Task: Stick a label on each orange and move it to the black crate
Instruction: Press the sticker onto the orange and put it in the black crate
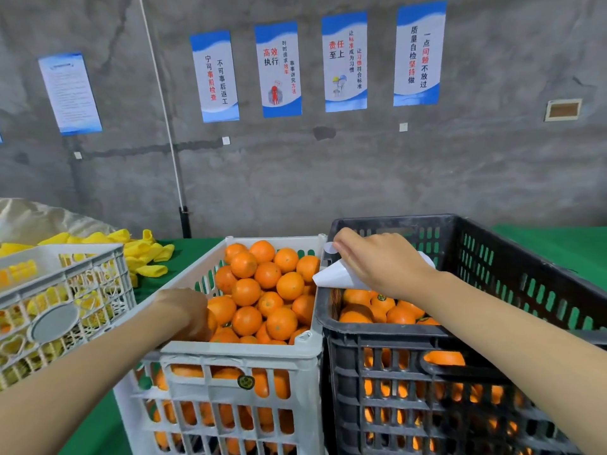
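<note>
Left hand (185, 315) down in white crate (236, 351), near-left corner, on orange pile (262, 290). Fingers hidden behind back of hand, grip can't tell. Right hand (377, 262) above black crate (394, 221) left rim, fingers curled round white label sheet (338, 277). Moved oranges (382, 305) lie in black crate, one showing dark sticker. Crates side by side on green worktop (542, 247). Yellow foam nets (144, 254) toward its far-left edge.

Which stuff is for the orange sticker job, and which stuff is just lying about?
For the job: oranges, white crate, black crate, label sheet held in the right hand.

Just lying about: yellow foam nets, grey basket, wall posters.
</note>
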